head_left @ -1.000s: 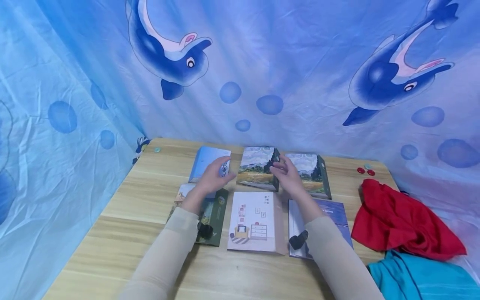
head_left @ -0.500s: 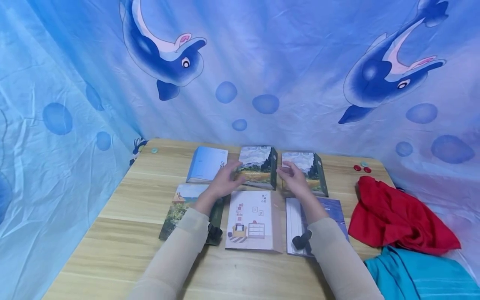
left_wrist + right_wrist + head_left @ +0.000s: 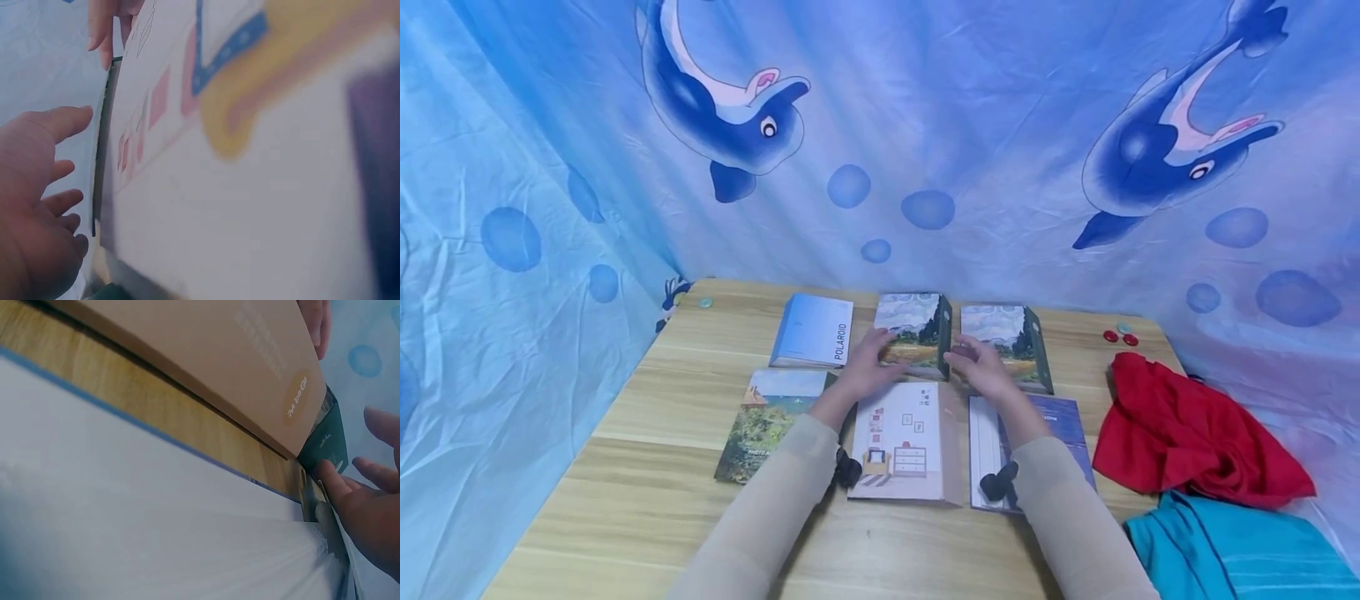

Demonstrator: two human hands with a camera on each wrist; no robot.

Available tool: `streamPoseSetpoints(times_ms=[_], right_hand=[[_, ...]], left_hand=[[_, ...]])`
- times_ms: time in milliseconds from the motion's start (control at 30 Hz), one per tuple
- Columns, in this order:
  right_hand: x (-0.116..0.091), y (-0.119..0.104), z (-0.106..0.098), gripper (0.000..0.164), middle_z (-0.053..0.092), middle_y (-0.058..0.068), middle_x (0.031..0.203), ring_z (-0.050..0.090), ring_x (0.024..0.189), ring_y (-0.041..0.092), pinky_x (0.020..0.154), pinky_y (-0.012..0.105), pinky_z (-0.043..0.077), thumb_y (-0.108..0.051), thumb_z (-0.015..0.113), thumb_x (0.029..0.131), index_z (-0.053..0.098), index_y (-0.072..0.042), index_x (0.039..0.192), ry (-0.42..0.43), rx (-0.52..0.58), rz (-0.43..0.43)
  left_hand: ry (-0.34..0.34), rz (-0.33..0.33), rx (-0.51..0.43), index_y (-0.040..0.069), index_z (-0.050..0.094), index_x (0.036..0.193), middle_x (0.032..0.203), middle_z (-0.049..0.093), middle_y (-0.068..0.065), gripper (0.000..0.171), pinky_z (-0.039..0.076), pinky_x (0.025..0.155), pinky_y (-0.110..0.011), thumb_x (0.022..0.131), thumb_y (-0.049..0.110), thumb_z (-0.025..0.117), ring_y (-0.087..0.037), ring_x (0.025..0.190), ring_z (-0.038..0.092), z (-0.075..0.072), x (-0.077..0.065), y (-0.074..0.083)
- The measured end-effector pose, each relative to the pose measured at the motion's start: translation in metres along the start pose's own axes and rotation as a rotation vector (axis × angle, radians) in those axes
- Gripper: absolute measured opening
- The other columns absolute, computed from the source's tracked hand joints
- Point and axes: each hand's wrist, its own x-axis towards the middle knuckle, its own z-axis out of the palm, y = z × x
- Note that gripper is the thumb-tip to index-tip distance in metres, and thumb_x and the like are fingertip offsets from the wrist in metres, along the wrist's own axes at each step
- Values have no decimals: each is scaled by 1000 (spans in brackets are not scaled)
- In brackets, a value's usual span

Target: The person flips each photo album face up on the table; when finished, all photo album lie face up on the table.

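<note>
A landscape-painting photo album [image 3: 917, 318] with a dark green spine lies at the middle of the back row. My left hand [image 3: 867, 368] is at its left front corner, fingers spread and overlapping the cover. On the other side my right hand [image 3: 988, 372] has its fingertips right by the green spine [image 3: 325, 440]. A second album with the same painting [image 3: 1000, 321] lies partly behind the right hand. Below the hands is a pale album with a furniture drawing [image 3: 902, 454], which fills most of the left wrist view. Neither hand grips anything.
A blue POLAROID album [image 3: 811, 329] lies back left, a green landscape album [image 3: 763, 425] front left, a dark blue album [image 3: 1066, 425] front right. Red cloth [image 3: 1195, 442] and teal cloth [image 3: 1240, 550] lie at the right. Small red discs [image 3: 1110, 336] sit near the back right corner.
My left hand has moved right, from beside the POLAROID album to the middle painting album. The right hand stays by the spine. The albums keep their places; the view has shifted slightly.
</note>
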Motion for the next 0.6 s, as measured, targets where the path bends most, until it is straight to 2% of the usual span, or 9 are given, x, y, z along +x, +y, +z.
streamPoseSetpoints(times_ms=[133, 333, 600], right_hand=[[1, 1, 1, 68, 47, 24, 151, 44, 140, 38, 114, 49, 40, -26, 67, 99, 36, -6, 156, -12, -24, -7], [2, -1, 2, 67, 45, 25, 152, 43, 141, 39, 116, 49, 37, -24, 68, 98, 38, -7, 155, -21, -18, -5], [2, -3, 3, 68, 35, 26, 157, 36, 144, 41, 117, 48, 35, -16, 68, 98, 35, -8, 157, -20, 95, 29]], left_hand=[[0, -32, 25, 10, 44, 153, 164, 28, -16, 79, 22, 122, -55, 88, 40, 78, -38, 150, 25, 6, 5, -2], [27, -38, 67, 9, 45, 152, 164, 29, -15, 80, 26, 122, -49, 86, 38, 80, -36, 149, 30, 12, 9, -2], [43, -59, 67, 6, 44, 152, 164, 29, -14, 80, 25, 122, -48, 87, 36, 81, -36, 149, 28, 13, 9, 1]])
